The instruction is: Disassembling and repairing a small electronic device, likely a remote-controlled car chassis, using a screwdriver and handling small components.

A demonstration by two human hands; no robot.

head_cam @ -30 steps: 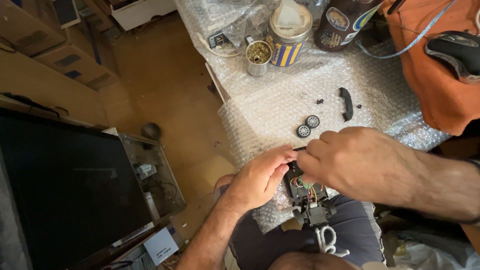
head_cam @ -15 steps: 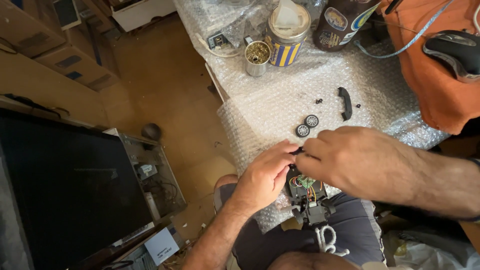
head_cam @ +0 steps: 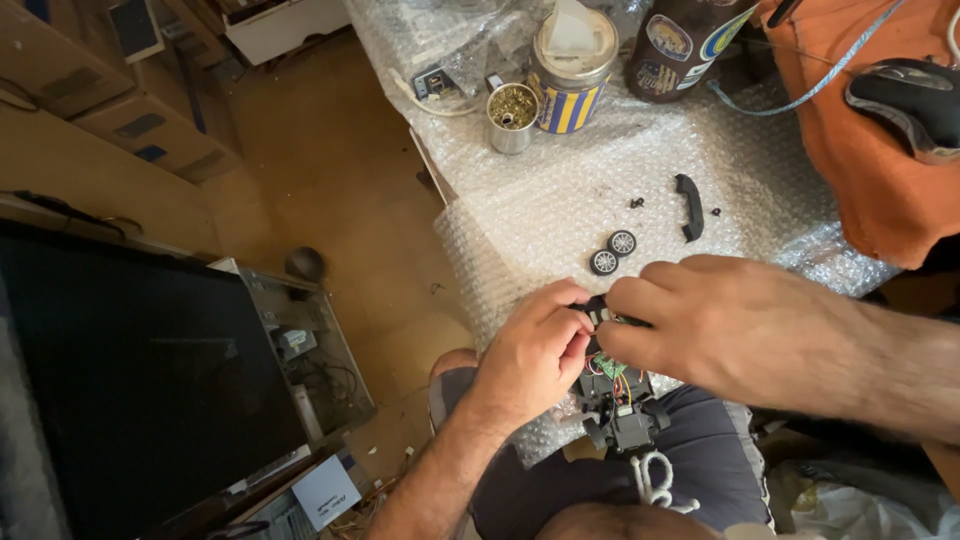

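Over the bubble-wrapped table [head_cam: 560, 210], left hand [head_cam: 535, 360] and right hand [head_cam: 725, 330] grip clamped on a small black toy-car chassis [head_cam: 615, 400] with exposed wires.

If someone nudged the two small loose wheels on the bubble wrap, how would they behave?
The two small wheels lie flat, so they would probably slide, not roll. They look light. The bubble wrap beneath looks soft and would likely damp any skidding.
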